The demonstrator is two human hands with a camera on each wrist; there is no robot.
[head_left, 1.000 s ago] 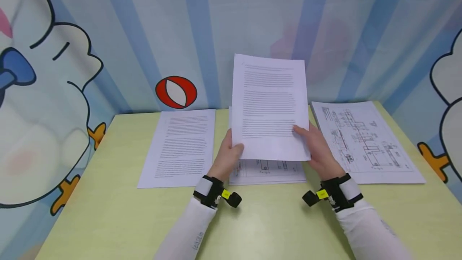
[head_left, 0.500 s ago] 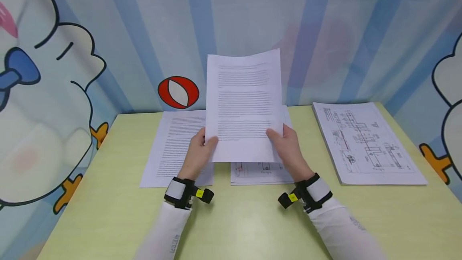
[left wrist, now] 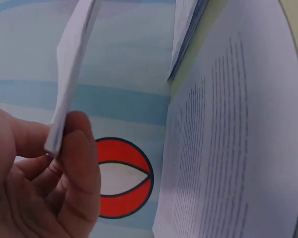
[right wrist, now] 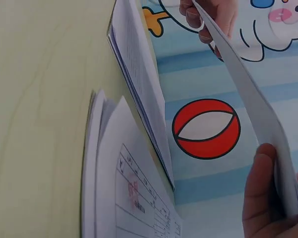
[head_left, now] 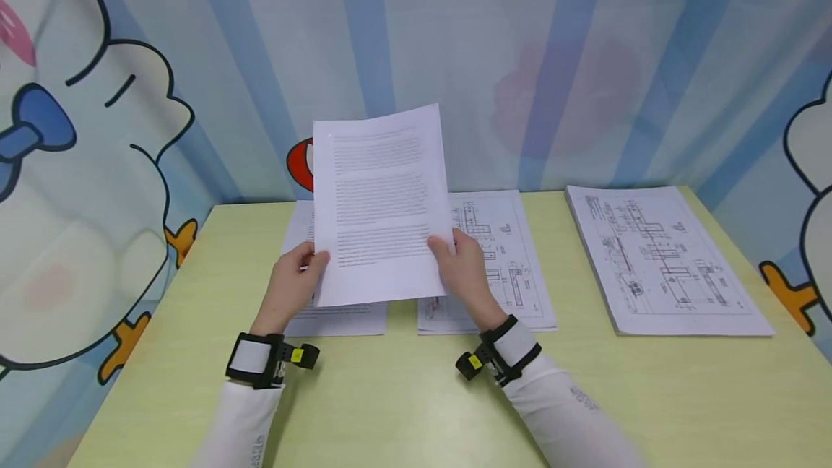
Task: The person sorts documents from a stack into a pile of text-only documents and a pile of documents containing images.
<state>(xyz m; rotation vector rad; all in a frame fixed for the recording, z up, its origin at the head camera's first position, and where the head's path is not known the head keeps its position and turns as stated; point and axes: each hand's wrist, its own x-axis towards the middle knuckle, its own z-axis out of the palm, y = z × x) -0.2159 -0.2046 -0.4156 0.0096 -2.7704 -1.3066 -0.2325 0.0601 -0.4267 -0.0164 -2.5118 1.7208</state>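
Both hands hold a thin stack of printed paper (head_left: 383, 208) upright above the table, its text side facing the head camera. My left hand (head_left: 292, 284) pinches the lower left edge between thumb and fingers; the left wrist view shows the stack's edge (left wrist: 72, 74) in that grip. At the lower right edge my right hand (head_left: 464, 273) grips it, thumb on the front. Below and partly hidden behind it lies another stack of text pages (head_left: 344, 320). A stack of drawing sheets (head_left: 500, 258) lies to the right of that, beside my right hand.
A thicker stack of technical drawings (head_left: 669, 258) lies at the right of the pale yellow table (head_left: 390, 410). A striped curtain (head_left: 481, 35) with cartoon prints hangs right behind the table's far edge.
Both hands have carried the held paper stack leftward, from over the middle drawing sheets to over the left text pages. The middle drawing sheets now show more.
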